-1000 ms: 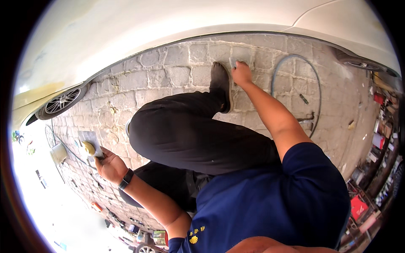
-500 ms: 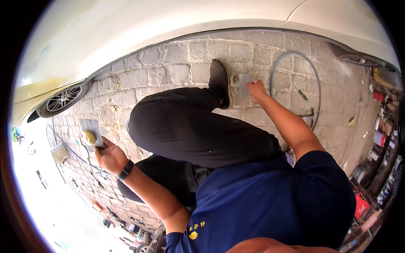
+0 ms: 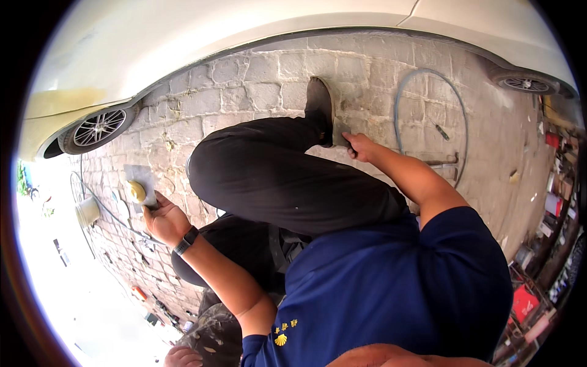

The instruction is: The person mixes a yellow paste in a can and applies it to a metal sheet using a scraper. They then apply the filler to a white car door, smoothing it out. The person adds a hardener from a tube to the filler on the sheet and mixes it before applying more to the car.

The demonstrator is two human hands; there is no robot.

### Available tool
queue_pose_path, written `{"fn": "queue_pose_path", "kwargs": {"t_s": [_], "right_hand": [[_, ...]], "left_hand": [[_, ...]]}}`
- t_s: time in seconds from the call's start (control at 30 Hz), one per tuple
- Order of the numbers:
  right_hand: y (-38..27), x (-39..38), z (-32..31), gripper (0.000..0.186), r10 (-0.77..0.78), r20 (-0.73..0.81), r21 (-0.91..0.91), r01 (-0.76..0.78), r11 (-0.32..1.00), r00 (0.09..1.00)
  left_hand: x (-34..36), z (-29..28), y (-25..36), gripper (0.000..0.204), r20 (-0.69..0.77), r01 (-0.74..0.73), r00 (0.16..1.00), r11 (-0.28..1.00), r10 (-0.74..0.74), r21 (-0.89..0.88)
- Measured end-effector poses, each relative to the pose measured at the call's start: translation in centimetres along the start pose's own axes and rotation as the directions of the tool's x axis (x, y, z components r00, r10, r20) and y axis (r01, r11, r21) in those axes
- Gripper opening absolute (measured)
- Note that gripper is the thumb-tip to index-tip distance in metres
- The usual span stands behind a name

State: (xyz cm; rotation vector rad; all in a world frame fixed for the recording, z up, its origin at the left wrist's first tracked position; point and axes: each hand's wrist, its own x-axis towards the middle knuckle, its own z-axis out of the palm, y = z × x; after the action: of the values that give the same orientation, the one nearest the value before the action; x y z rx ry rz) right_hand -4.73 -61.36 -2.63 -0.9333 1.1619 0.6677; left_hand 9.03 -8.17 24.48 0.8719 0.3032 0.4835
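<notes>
Flat grey board (image 3: 139, 183) with yellow putty lump (image 3: 136, 191), far-left of left hand (image 3: 164, 220), fingers gripping its near edge; right hand (image 3: 361, 147) beside shoe (image 3: 319, 110), fingers curled on a grey sheet (image 3: 340, 131).

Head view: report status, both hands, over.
Left hand grips grey board carrying yellow putty. Right hand on small grey pad beside shoe. Hose lies nearby.

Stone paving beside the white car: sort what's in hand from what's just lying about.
In hand:
- flat grey board with a yellow putty blob, held by the left hand
- small grey flat piece, under the right hand

Lying about:
- looped grey hose
- white bucket
</notes>
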Motion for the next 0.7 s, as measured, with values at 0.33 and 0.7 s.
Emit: {"fn": "queue_pose_path", "kwargs": {"t_s": [0.33,0.7], "right_hand": [[-12.2,-17.2,-3.8,0.042,-0.849,0.098,-0.462,0.779,0.423,0.519],[-20.4,-36.7,22.8,0.035,-0.794,0.598,0.227,0.927,0.299,0.110]], "left_hand": [[-5.1,9.4,-1.6,0.027,0.050,-0.031,0.998,0.998,0.028,0.062],[-7.3,13.2,-2.1,0.025,0.105,-0.001,0.994,0.996,-0.008,0.086]]}}
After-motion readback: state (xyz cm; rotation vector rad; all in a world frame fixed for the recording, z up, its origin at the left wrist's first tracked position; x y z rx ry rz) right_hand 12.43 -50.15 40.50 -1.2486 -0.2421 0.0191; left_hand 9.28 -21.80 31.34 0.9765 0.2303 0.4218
